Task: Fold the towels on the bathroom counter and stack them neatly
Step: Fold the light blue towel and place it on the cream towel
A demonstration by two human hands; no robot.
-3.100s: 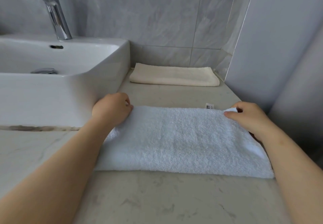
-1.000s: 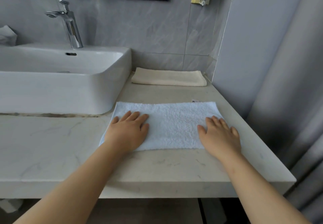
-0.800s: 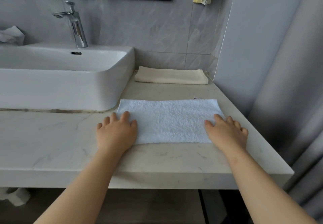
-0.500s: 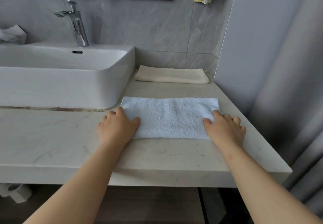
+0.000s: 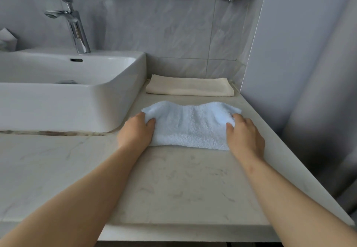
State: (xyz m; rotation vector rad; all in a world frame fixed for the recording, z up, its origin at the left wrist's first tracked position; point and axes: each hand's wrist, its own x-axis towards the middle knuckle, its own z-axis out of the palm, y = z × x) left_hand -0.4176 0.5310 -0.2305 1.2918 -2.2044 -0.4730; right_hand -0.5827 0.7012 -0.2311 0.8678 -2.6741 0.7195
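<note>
A folded white terry towel (image 5: 190,126) is held just above the marble counter (image 5: 173,185), sagging a little in the middle. My left hand (image 5: 136,131) grips its left end, thumb on top and fingers underneath. At the other end my right hand (image 5: 244,135) grips the towel the same way. Behind it, against the back wall, a folded cream towel (image 5: 189,87) lies flat on the counter.
A white vessel sink (image 5: 73,90) with a chrome faucet (image 5: 74,26) stands to the left, close to the white towel. A grey wall panel (image 5: 289,53) borders the counter on the right. The counter's front edge (image 5: 183,233) is near me.
Both hands slid from lying flat on the white towel to its ends and gripped them. The towel's ends have lifted and it has moved back toward the cream towel.
</note>
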